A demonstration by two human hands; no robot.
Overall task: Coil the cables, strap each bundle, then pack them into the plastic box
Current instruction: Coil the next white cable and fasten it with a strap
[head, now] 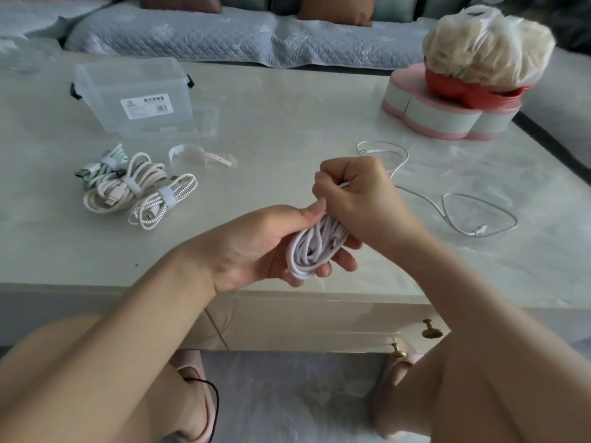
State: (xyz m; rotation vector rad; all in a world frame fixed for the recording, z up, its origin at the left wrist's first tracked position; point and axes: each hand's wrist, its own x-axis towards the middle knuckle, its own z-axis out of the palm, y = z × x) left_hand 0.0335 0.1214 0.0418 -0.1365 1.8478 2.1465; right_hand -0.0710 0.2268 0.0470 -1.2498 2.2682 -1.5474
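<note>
Coils of white round cable (311, 247) lie gathered in the left hand (256, 247), held just above the near edge of the pale marble-patterned tabletop (287, 123); its fingers (339, 263) curl under the loops and the thumb presses on top. The right hand (355, 193) sits directly above, fingers closed tight on the upper end of the same coil. Three strapped bundles lie together to the left, touching: a mint-green cable bundle (102, 164), a cream cable bundle (128, 187) and a silver braided cable bundle (163, 199). Behind them stands the clear plastic box (134, 87) with black latches, open, its transparent lid (198, 123) beside it. White straps (198, 155) lie near the bundles. A thin loose white cable (447, 203) sprawls uncoiled to the right.
</note>
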